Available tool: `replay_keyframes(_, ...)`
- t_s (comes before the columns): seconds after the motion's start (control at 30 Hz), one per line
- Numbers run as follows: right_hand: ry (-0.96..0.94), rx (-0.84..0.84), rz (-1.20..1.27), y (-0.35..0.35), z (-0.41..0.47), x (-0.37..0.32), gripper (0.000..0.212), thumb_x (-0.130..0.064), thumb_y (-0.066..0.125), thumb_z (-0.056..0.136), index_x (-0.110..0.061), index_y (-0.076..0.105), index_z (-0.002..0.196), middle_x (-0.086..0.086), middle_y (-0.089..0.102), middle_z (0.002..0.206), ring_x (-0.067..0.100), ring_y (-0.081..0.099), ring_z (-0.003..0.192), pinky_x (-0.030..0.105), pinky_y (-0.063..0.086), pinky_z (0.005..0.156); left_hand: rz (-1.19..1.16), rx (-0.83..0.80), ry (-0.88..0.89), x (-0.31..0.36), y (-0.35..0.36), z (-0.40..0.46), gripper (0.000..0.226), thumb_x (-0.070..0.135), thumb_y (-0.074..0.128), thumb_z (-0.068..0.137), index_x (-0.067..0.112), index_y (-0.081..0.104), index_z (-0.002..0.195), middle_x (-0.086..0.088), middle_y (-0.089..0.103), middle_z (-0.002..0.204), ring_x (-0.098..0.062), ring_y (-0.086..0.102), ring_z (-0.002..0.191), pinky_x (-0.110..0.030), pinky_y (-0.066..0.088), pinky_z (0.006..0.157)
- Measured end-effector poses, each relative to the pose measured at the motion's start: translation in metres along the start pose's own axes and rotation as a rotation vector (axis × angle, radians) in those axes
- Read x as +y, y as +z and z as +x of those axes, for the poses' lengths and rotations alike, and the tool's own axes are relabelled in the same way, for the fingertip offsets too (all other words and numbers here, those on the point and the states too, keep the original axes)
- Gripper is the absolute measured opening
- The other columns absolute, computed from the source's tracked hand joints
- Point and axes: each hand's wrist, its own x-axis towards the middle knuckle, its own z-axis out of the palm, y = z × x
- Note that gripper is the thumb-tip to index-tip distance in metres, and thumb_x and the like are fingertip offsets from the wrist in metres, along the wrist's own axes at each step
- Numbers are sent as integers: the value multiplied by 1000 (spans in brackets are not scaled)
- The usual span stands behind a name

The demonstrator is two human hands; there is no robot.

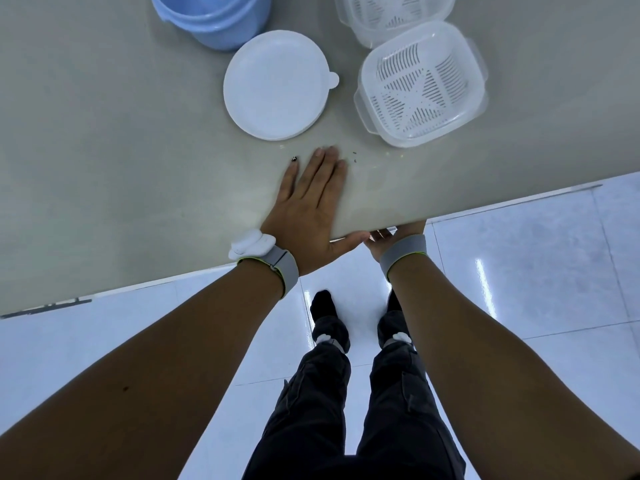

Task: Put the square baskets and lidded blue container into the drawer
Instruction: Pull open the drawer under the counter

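A blue round container (211, 19) stands at the top left of the counter, without its lid. Its white round lid (275, 85) lies flat beside it. Two clear square baskets with slotted white inserts stand to the right, the nearer one (420, 86) in front of the farther one (391, 13). My left hand (311, 206) rests flat on the counter below the lid, fingers together, holding nothing. My right hand (391, 237) reaches under the counter's front edge; its fingers are hidden there. No drawer is visible.
The beige counter (121, 168) fills the upper half; its front edge runs diagonally across the middle. Below is a glossy white tiled floor (519, 271) with my legs and feet on it. Small crumbs lie near my left fingertips.
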Motion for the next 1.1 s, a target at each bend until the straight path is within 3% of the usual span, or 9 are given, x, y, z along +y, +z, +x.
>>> replay_keyframes(0.17, 9, -75, 49, 1, 2, 1, 41, -52, 49, 89, -19, 62, 111, 11, 64, 118, 29, 64, 104, 40, 54, 71, 9, -5, -2, 0, -1, 0, 100, 76, 39, 88, 1, 25, 153, -19, 22, 163, -31, 14, 152, -56, 11, 122)
replay_keyframes(0.27, 33, -78, 57, -7, 3, 0, 67, -72, 53, 75, -15, 64, 110, 12, 67, 118, 29, 66, 105, 43, 54, 77, 11, -17, -3, -1, -2, -1, 100, 76, 37, 88, 2, 24, 153, -18, 21, 163, -31, 14, 153, -56, 11, 122)
replay_keyframes(0.4, 45, -31, 7, -26, -2, 3, 97, -89, 40, 69, -16, 56, 130, 12, 62, 129, 30, 61, 117, 50, 43, 104, 9, -30, -4, 0, -2, -1, 100, 77, 34, 89, 2, 23, 154, -18, 20, 163, -30, 12, 153, -55, 10, 122)
replay_keyframes(0.67, 90, 102, -7, -101, -37, 15, 109, -91, 31, 70, -22, 27, 154, 13, 33, 158, 36, 40, 140, 54, 34, 109, 8, -46, -8, 2, -4, 0, 98, 75, 35, 89, 2, 22, 154, -18, 19, 164, -30, 12, 153, -56, 10, 122)
replay_keyframes(0.73, 79, 137, -2, -124, -44, 21, 110, -93, 32, 67, -19, 40, 147, 15, 47, 144, 35, 51, 127, 53, 42, 102, 5, -52, -9, 1, -3, 0, 98, 75, 36, 89, 3, 21, 154, -18, 18, 164, -30, 11, 153, -56, 10, 122)
replay_keyframes(0.83, 68, 174, -4, -158, -54, 29, 101, -95, 47, 55, -16, 66, 116, 10, 64, 103, 29, 61, 88, 44, 54, 77, 5, -49, -15, 0, -3, 0, 98, 75, 37, 89, 3, 20, 154, -17, 17, 164, -29, 11, 153, -56, 9, 122)
replay_keyframes(0.97, 63, 246, 31, -196, -72, 37, 92, -89, 55, 57, -20, 70, 116, 11, 66, 102, 32, 62, 90, 51, 56, 77, -3, -44, -15, 1, -3, 0, 97, 74, 37, 89, 3, 19, 154, -17, 16, 164, -29, 11, 153, -55, 8, 123)
replay_keyframes(1.03, 61, 246, 69, -208, -78, 42, 87, -83, 63, 56, -21, 72, 116, 12, 68, 109, 39, 63, 102, 63, 52, 88, -5, -45, -19, 1, -4, -1, 97, 74, 37, 89, 3, 19, 154, -17, 16, 164, -29, 11, 153, -54, 7, 123)
replay_keyframes(1.1, 62, 227, 79, -217, -85, 44, 79, -80, 66, 56, -21, 74, 107, 13, 68, 102, 40, 65, 96, 61, 52, 89, -6, -43, -19, 1, -3, -1, 97, 74, 37, 89, 3, 19, 154, -17, 17, 164, -29, 11, 153, -54, 7, 123)
